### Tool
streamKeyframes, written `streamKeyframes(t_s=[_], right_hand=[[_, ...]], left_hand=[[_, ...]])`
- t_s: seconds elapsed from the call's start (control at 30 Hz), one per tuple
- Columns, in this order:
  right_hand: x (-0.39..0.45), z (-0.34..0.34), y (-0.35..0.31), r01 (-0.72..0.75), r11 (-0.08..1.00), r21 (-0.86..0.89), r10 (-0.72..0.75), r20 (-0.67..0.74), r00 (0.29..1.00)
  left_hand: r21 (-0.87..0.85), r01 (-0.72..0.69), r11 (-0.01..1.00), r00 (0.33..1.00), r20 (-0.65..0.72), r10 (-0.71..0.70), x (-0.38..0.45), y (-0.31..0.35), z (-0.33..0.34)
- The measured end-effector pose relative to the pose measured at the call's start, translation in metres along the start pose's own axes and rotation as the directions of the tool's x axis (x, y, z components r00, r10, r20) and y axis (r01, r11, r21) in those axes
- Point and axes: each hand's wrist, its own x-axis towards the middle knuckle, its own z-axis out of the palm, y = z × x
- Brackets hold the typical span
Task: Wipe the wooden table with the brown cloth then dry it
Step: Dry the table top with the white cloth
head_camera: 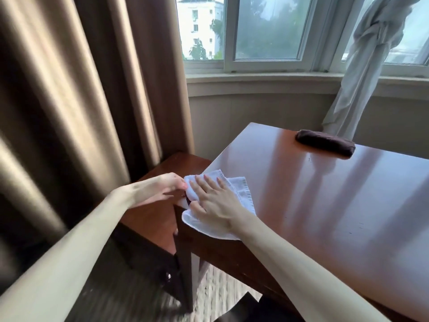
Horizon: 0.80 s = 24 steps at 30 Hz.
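A glossy wooden table (325, 194) fills the right half of the view. A white towel (243, 194) lies at its near left corner, partly hanging over the edge. My right hand (216, 201) presses flat on the towel with fingers spread. My left hand (167, 189) pinches the towel's left end just off the table's corner. The brown cloth (325, 142), folded into a dark roll, lies near the table's far edge, well apart from both hands.
A lower wooden side table (153, 219) stands against the table's left side. Heavy brown curtains (81, 101) hang on the left. A window (267, 31) and sill run behind, with a knotted white sheer curtain (371, 54) at the right.
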Motion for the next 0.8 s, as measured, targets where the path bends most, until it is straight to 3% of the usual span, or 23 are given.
streamKeyframes(t_s=[0.07,0.17,0.23,0.3,0.37,0.4,0.5,0.57,0.6,0.7,0.73,0.8], right_hand=[[-0.009,0.006,-0.005,0.108,0.994,0.004,-0.108,-0.020,0.994],[0.005,0.003,0.004,0.159,0.983,0.089,-0.159,-0.008,0.987],[0.035,-0.001,0.011,0.041,0.992,0.117,-0.045,0.028,0.999],[0.061,-0.001,0.005,-0.169,0.983,0.072,0.169,0.002,0.986],[0.069,0.008,-0.012,-0.289,0.956,0.049,0.291,-0.041,0.956],[0.064,0.015,-0.021,-0.267,0.962,0.050,0.270,-0.059,0.961],[0.037,0.026,-0.021,0.027,0.986,0.162,-0.002,-0.154,0.988],[0.044,0.014,0.010,0.097,0.983,0.157,-0.077,-0.133,0.988],[0.056,0.006,0.028,0.060,0.994,0.088,-0.051,-0.101,0.994],[0.074,-0.002,0.047,-0.296,0.955,-0.029,0.294,-0.062,0.954],[0.072,0.003,0.038,-0.310,0.950,-0.024,0.307,-0.089,0.948],[0.046,0.013,0.011,-0.132,0.991,0.002,0.131,-0.157,0.979]], left_hand=[[0.013,-0.036,0.999,0.997,-0.073,0.037,-0.012,0.004,-0.007],[0.243,-0.090,0.966,0.928,-0.333,0.170,-0.011,0.009,-0.001],[0.327,-0.080,0.942,0.876,-0.427,0.223,-0.003,0.008,0.015],[0.321,-0.085,0.943,0.806,-0.534,0.254,0.004,0.004,0.028],[0.290,-0.103,0.951,0.737,-0.620,0.269,0.008,0.001,0.035],[0.283,-0.106,0.953,0.720,-0.639,0.270,0.011,-0.002,0.036],[0.242,-0.102,0.965,0.722,-0.649,0.239,0.020,-0.004,0.032],[0.248,-0.093,0.964,0.727,-0.644,0.236,0.025,-0.003,0.029],[0.257,-0.090,0.962,0.722,-0.649,0.241,0.026,-0.004,0.028],[0.284,-0.086,0.955,0.720,-0.645,0.257,0.028,-0.012,0.031],[0.280,-0.086,0.956,0.721,-0.645,0.254,0.029,-0.015,0.031],[0.236,-0.085,0.968,0.735,-0.641,0.221,0.033,-0.016,0.030]])
